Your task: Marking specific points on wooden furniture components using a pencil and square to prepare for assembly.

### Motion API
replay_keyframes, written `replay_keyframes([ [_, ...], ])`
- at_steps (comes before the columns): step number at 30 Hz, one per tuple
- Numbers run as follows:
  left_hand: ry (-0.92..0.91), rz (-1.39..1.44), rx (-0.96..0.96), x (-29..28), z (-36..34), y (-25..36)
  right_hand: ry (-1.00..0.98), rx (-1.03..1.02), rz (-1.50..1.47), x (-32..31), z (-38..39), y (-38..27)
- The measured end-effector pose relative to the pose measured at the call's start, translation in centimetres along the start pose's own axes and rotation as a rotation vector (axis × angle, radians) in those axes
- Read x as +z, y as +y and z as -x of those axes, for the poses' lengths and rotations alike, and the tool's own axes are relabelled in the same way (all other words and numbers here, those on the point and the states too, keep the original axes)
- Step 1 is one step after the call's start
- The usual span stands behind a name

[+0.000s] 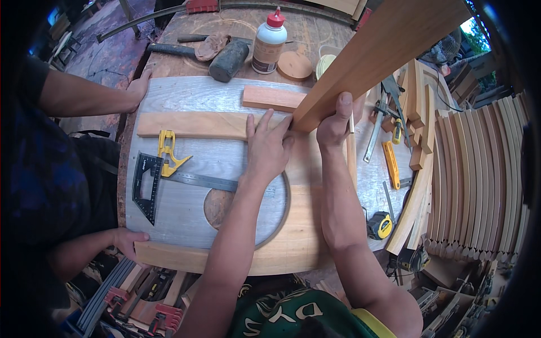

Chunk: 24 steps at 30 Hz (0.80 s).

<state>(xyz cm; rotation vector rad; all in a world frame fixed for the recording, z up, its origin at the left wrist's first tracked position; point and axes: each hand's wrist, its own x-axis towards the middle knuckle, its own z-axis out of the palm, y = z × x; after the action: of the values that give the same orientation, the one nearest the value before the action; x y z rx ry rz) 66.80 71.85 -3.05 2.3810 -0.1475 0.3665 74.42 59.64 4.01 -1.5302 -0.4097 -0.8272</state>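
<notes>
My right hand (333,125) grips a long wooden board (383,48) that stands upright, tilting toward the upper right. My left hand (268,145) lies with fingers spread over a horizontal wooden strip (191,124), its fingertips beside the upright board's foot. A shorter pinkish block (273,97) lies just behind. Beneath is a pale grey panel (186,96) with a curved cutout and a light wood frame (298,225). A yellow combination square (168,149) with a steel rule and a black square (147,183) lie on the left of the panel.
A co-worker at left holds the panel's edge with two hands (135,90). Behind are a mallet (228,59), glue bottle (269,45) and wooden disc (293,65). Right are a clamp (376,129), knife (390,163), tape measure (378,225) and stacked curved strips (479,174).
</notes>
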Motion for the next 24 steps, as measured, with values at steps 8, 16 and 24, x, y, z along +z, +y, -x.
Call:
replay_keyframes([
  [8, 0.011, 0.005, 0.004, 0.2, 0.07, -0.01, -0.01, -0.018, 0.049, -0.08, 0.2, 0.17],
  [16, 0.003, 0.01, 0.005, 0.12, 0.05, -0.1, 0.01, -0.028, 0.101, 0.01, 0.35, 0.24],
  [24, 0.028, 0.03, 0.016, 0.31, 0.06, -0.48, -0.002, -0.002, 0.08, 0.24, 0.42, -0.28],
])
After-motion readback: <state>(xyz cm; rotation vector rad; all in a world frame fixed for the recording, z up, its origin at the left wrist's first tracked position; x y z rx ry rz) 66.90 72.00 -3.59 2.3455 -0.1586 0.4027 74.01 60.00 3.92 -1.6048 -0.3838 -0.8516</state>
